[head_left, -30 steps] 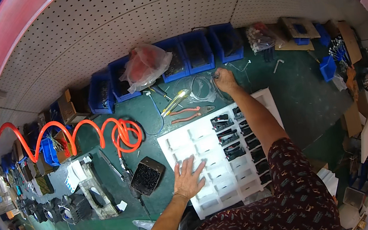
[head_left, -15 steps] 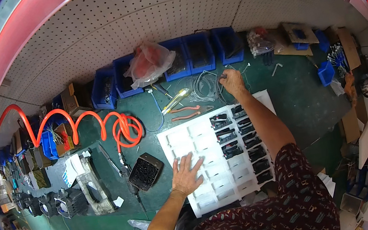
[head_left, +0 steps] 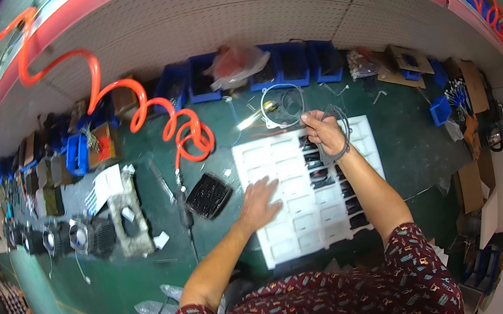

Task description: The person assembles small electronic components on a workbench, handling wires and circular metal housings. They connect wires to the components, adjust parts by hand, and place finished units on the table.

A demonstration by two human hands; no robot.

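Note:
My left hand [head_left: 260,205], slightly blurred, lies with its fingers spread on the white molded tray [head_left: 278,241]. Above the tray's far edge, my right hand [head_left: 325,135] is closed on thin grey loops [head_left: 346,121], perhaps gaskets. Some of them hang around its wrist side. A larger pale ring [head_left: 264,110] with small lobes shows just beyond the fingers; whether it is pinched there or separate I cannot tell. Small dark parts [head_left: 321,180] fill pockets along the tray's right half, partly hidden by my right forearm. The left pockets show bare white.
An open box of black screw-like pieces [head_left: 208,196] stands left of the tray, beside a driver [head_left: 186,213] on an orange coiled hose [head_left: 144,101]. Blue bins [head_left: 206,92] line the back. Finned black housings [head_left: 90,238] sit far left. A hex key [head_left: 380,96] lies at the right.
My right hand has lifted grey loops from the table behind the tray and drawn them nearer. My left hand stays on the tray. The whole view has shifted.

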